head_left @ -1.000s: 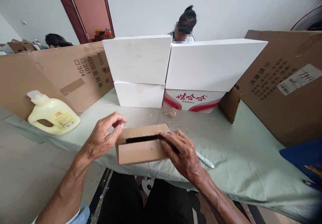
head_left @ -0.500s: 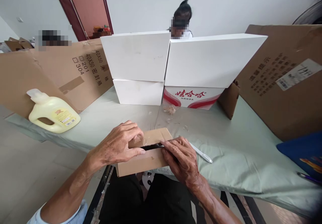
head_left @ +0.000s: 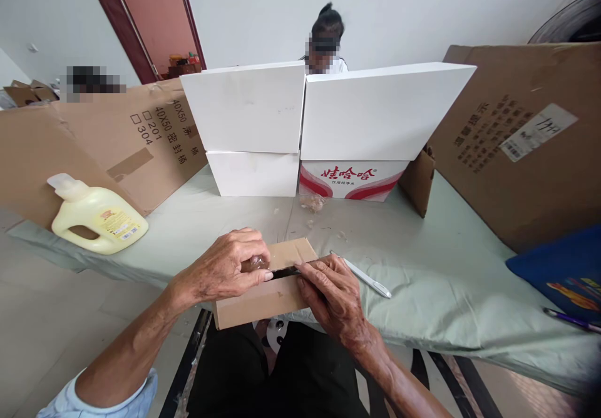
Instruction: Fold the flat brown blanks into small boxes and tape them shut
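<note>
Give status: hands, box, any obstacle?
Left hand on cardboard box, right hand gripping its right end. Dark gap on top. White pen-like tool beside right hand, not blocking.

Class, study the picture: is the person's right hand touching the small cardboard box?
Touching. The head view shows the right hand over the right end of the small cardboard box, its thumb against the near panel.

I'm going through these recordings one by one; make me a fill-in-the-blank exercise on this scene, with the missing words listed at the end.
1. The left hand and the right hand both touch a small box made of ____.
2. The plastic jug with a handle is pale ____.
3. The large characters on the white carton are ____.
4. The slim white tool lies nearer to the ____ hand.

Missing words: cardboard; yellow; red; right.
</note>
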The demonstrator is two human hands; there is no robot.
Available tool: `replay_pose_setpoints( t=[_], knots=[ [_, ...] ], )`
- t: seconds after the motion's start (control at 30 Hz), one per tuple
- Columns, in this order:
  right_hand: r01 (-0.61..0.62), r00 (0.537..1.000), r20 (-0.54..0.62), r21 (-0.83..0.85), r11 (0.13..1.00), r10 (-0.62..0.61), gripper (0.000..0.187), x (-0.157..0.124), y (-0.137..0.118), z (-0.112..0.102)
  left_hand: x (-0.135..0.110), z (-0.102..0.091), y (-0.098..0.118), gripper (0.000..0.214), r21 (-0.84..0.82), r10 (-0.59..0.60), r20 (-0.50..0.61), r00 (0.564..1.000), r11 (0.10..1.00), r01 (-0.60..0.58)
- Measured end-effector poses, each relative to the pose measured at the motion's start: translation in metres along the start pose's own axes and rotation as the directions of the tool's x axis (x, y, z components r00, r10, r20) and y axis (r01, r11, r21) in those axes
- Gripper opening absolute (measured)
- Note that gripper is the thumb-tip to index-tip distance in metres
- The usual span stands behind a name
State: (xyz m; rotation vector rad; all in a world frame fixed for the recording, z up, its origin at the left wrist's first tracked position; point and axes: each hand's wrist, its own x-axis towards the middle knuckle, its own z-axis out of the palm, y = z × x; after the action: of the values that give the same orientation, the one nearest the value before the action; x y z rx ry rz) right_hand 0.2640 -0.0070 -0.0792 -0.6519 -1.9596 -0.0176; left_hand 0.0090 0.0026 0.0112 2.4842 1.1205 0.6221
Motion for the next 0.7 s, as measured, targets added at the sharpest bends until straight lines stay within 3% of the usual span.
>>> replay_pose_setpoints(
  t=[0.23, 0.5, 0.7],
  knots=[
    [-0.008, 1.0, 0.0, 0.012, 1.0, 0.008, 0.043, -0.001, -0.001, -0.001, 0.0, 0.002, 0.006, 0.025, -0.118, 0.01, -0.002, 1.0, 0.993, -0.01],
    [-0.004, 1.0, 0.023, 0.015, 1.0, 0.003, 0.042, -0.004, -0.003, -0.001, 0.005, -0.004, -0.001, 0.023, -0.275, -0.193, 0.11, 0.975, 0.937, 0.216],
    [-0.002, 1.0, 0.029, 0.0, 1.0, 0.002, 0.041, 0.0, 0.0, 0.0, 0.011, -0.001, -0.017, 0.022, -0.242, -0.213, -0.086, 0.973, 0.952, 0.187]
  ],
)
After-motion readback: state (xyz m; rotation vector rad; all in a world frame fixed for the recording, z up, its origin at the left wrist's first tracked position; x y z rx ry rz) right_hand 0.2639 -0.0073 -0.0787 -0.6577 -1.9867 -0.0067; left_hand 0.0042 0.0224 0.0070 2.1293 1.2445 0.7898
